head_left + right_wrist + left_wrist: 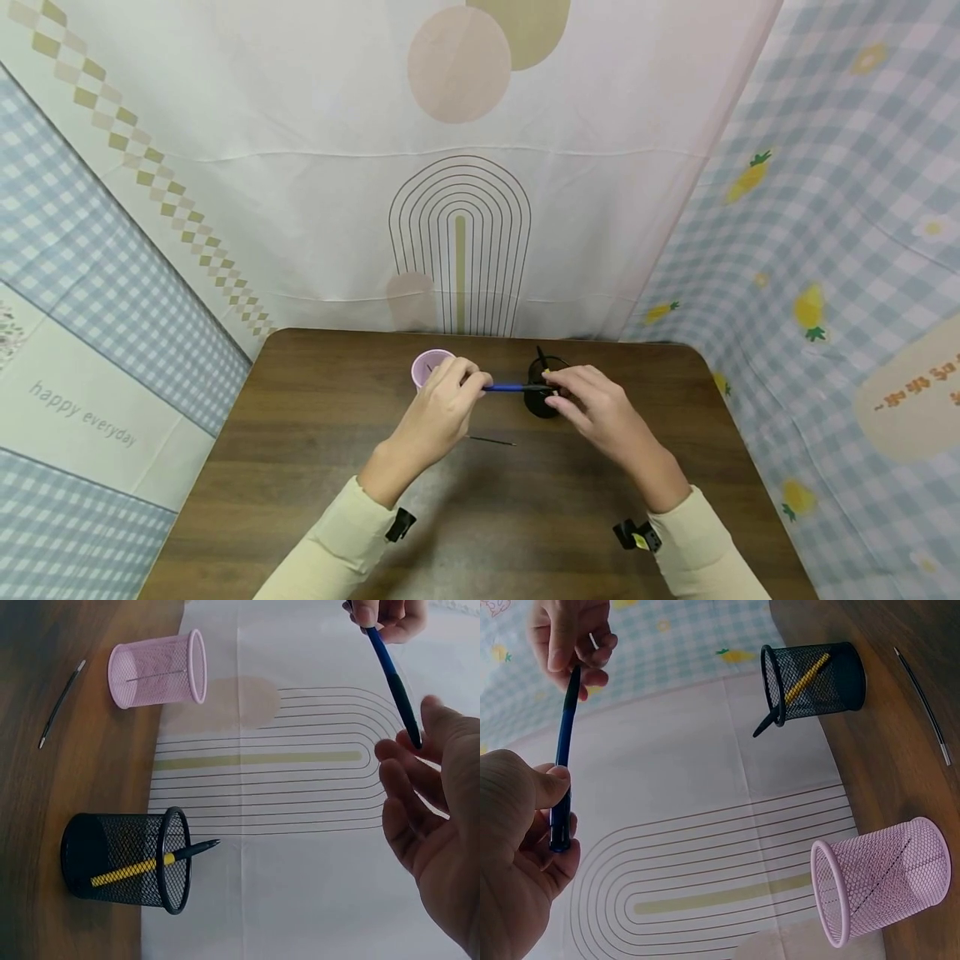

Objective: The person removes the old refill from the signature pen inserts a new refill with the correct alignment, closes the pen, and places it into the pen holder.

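Observation:
My left hand (pixel 442 400) pinches the rear end of a blue pen (pixel 508 387) with a dark grip, held level above the table. The thumb and fingers of my right hand (pixel 596 404) lie on either side of the pen's tip, with a gap between them in the head view. In the right wrist view the tip overlaps a fingertip; whether it touches is unclear. Below the right hand stands a black mesh pen cup (pixel 112 851) with a yellow-and-black pen (pixel 139 870) leaning inside. A pink mesh cup (pixel 885 889) stands behind the left hand, a thin dark stick in it.
A thin pen refill (pixel 491 440) lies on the brown wooden table (pixel 315 400), in front of the two cups. Patterned cloths (pixel 337 233) hang behind the table and on both sides.

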Tool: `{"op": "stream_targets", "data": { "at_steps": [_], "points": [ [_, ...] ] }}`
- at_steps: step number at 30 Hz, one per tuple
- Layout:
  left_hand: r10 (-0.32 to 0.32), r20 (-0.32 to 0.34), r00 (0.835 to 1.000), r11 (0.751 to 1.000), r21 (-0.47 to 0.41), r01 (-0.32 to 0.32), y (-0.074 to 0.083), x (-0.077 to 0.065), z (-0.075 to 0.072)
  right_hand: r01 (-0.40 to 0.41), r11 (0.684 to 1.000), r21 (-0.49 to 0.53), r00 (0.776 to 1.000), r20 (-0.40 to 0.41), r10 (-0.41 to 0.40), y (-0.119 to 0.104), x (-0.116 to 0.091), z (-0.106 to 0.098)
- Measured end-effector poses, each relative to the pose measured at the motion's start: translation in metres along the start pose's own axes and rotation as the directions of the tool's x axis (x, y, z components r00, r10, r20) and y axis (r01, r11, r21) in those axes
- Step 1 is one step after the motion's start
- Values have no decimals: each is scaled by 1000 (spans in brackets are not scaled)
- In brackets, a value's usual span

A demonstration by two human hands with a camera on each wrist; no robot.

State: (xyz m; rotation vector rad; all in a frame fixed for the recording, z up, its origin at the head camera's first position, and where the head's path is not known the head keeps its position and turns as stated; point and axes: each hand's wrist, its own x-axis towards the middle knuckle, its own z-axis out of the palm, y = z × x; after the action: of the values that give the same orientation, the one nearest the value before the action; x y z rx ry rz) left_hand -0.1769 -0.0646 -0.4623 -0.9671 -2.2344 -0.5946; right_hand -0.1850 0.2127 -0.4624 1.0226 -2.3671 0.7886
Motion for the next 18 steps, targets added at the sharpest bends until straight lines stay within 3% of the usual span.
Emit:
{"op": "stream_targets", "data": {
  "at_steps": [18],
  "points": [
    [-21, 22, 1000, 999, -25, 22, 0, -2, 3, -11, 1000, -9, 998, -55, 10, -1, 1, -2]
  ]
}}
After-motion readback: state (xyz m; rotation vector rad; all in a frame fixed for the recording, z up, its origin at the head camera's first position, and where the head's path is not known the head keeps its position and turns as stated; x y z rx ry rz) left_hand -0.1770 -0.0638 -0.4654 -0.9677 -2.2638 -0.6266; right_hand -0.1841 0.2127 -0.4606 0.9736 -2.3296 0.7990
